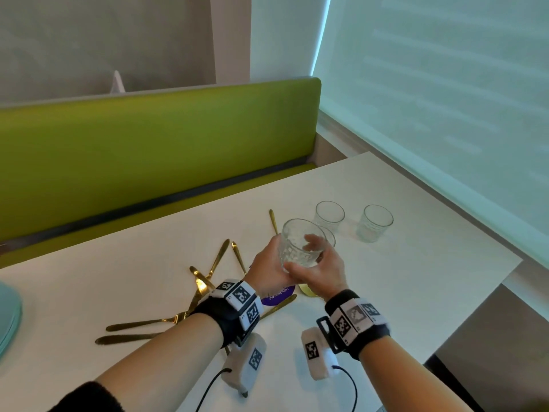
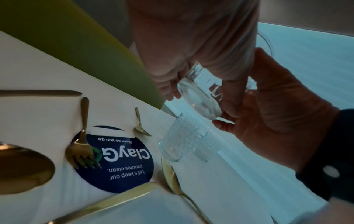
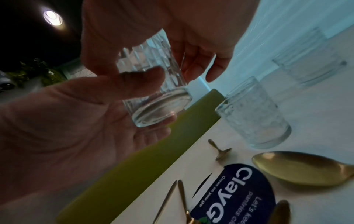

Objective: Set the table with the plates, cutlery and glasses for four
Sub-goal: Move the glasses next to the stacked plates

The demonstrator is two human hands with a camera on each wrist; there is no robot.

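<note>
A clear patterned glass [image 1: 300, 246] is held above the white table [image 1: 416, 281], tilted, between both hands. My left hand [image 1: 267, 266] wraps its left side; my right hand [image 1: 323, 266] grips it from the right, thumb low near the base. In the left wrist view the glass [image 2: 199, 97] shows its base between the fingers; in the right wrist view my thumb crosses the glass [image 3: 153, 91]. Three more glasses stand upright behind it [image 1: 329, 215], [image 1: 375, 223], one partly hidden [image 1: 329, 237]. Gold cutlery [image 1: 205, 283] lies scattered to the left. A stack of pale teal plates [image 1: 9, 316] is at the left edge.
A round dark blue sticker [image 2: 122, 166] on the table lies under a gold fork [image 2: 82, 145], with a large spoon [image 3: 298, 168] beside it. A green bench [image 1: 148, 150] runs along the table's far side. A blind-covered window [image 1: 445, 99] is on the right; the table's right edge [image 1: 505, 272] drops off.
</note>
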